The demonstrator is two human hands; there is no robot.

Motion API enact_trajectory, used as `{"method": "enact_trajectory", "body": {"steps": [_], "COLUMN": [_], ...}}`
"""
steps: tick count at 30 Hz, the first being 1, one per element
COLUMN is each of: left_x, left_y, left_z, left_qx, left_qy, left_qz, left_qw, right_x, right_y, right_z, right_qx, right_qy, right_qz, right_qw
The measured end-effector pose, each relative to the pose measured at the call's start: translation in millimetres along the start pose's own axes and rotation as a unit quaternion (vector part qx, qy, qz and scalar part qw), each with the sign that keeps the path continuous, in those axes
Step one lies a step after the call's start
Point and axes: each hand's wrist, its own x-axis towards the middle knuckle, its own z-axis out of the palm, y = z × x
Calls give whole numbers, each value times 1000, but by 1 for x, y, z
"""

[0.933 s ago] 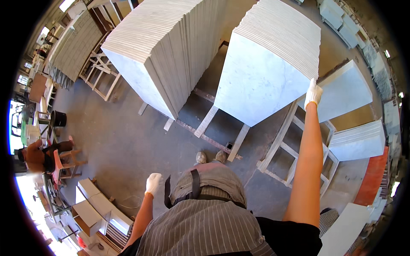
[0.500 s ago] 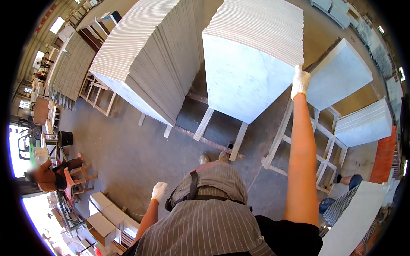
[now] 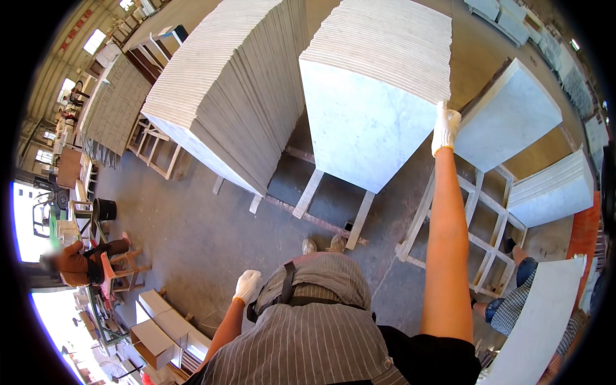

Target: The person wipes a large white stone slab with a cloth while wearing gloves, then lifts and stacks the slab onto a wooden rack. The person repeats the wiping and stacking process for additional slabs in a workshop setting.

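Observation:
A pale, grey-veined stone slab fronts the tall middle stack of slabs, standing on edge. My right hand, in a white knit glove, is at that front slab's upper right corner, arm stretched out and fingers closed on its edge. Part of the grip is hidden by the back of the hand. Low on my left side, my left hand, gloved too, is loosely curled with nothing visible in it. It hangs over the floor, apart from the stacks.
Another slab stack stands left. Right, a wooden rack sits beneath a leaning slab and a smaller stack. At lower right a co-worker is beside a large white slab. Another person is far left.
The view has shifted slightly. My right hand stays at the slab's corner, and my left hand has risen a little. The co-worker at lower right has come further into view beside the white slab.

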Motion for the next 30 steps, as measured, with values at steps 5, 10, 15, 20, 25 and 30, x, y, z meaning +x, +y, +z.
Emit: {"method": "enact_trajectory", "body": {"steps": [5, 10, 15, 20, 25, 30], "left_x": [11, 6, 9, 1, 18, 35], "left_y": [-48, -53, -33, 36, 61, 117], "left_z": [-14, -12, -1, 19, 24, 40], "left_qx": [56, 5, 71, 90, 82, 25], "left_qy": [23, 36, 30, 1, -31, -72], "left_qz": [-19, -68, 10, 18, 42, 91], "left_qw": [998, 997, 997, 996, 995, 993], "right_x": [4, -8, -13, -30, -54, -94], "right_y": [6, -3, -9, -3, 18, 7], "right_z": [3, 3, -1, -13, -16, -26], "right_qx": [-6, 38, 57, 96, 146, 113], "right_qy": [3, -2, -38, -38, -49, -37], "right_qz": [1, 12, 29, -7, -31, -74], "right_qw": [1000, 999, 997, 995, 987, 990]}}
